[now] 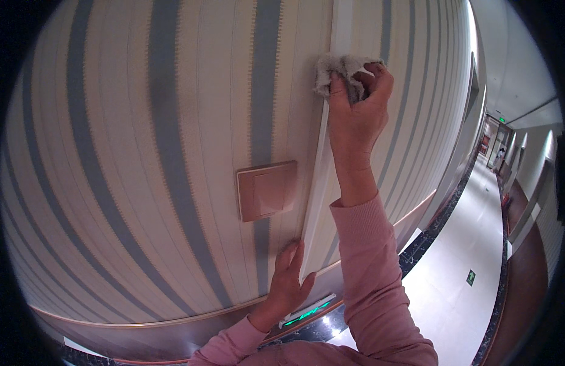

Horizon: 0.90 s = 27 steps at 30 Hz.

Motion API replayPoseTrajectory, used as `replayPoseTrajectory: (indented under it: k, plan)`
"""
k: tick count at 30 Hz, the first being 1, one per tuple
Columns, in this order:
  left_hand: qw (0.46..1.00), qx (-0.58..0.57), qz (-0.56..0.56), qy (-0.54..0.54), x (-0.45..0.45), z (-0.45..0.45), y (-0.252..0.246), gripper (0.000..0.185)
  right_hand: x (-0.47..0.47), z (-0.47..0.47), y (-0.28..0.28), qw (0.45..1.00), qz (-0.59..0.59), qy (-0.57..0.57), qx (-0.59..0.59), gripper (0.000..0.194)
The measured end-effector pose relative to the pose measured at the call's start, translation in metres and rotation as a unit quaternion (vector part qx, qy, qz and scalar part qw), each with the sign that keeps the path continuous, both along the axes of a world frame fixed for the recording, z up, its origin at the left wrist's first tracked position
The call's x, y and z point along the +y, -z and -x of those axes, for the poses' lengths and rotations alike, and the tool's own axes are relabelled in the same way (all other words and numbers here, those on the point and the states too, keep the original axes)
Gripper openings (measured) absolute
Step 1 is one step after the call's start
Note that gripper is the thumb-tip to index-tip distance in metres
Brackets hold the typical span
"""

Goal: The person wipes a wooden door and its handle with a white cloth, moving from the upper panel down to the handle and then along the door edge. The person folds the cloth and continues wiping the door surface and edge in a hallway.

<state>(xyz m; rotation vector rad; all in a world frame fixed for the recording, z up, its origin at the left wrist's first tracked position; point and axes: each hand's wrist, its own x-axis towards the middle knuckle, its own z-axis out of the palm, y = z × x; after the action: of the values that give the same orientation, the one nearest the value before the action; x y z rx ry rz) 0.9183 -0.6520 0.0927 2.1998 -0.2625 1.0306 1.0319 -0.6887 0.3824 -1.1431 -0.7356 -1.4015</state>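
Observation:
A crumpled grey cloth (326, 75) is pinched in the fingers of my right hand (360, 116). The cloth lies against a white vertical corner strip (315, 192), high on the wall corner, and spreads to either side of it. Lower down, my left hand (287, 283) holds nothing, with its fingers apart and their tips at the striped wallpaper (209, 137) beside the strip. Between the two hands, to the left of the strip, a wide square light switch (267, 191) is mounted on the wall.
Below the wallpaper runs a thin rail (140, 325) over darker panelling. A lit green exit sign (310, 313) sits low by my left hand. To the right stretches a corridor with a glossy pale floor (451, 256), a floor arrow marker (471, 277) and a distant person (499, 155).

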Motion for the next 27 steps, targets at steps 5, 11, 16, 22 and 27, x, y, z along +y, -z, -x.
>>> replayPoseTrajectory:
  k: [5,11,16,22,27]
  plan:
    - [0.999,-0.005,0.04,0.028,-0.003,-0.003,-0.008,0.083,-0.01,-0.001,-0.001,0.986,0.07,0.143,-0.043,0.025]
    - [0.998,0.022,0.047,0.039,-0.003,0.001,-0.006,0.084,-0.008,0.004,0.006,0.97,0.102,0.212,-0.066,0.031]
    - [0.998,0.015,0.039,0.039,-0.002,-0.003,-0.006,0.084,-0.006,0.007,0.006,0.978,0.107,0.178,0.016,0.035]
    - [0.998,0.023,0.045,0.037,-0.003,0.0,-0.004,0.084,-0.002,0.007,0.023,0.979,0.099,0.174,0.04,0.032]
    - [0.998,0.024,0.05,0.031,-0.005,0.001,-0.005,0.085,-0.002,0.007,0.057,0.981,0.094,0.167,0.028,0.031]
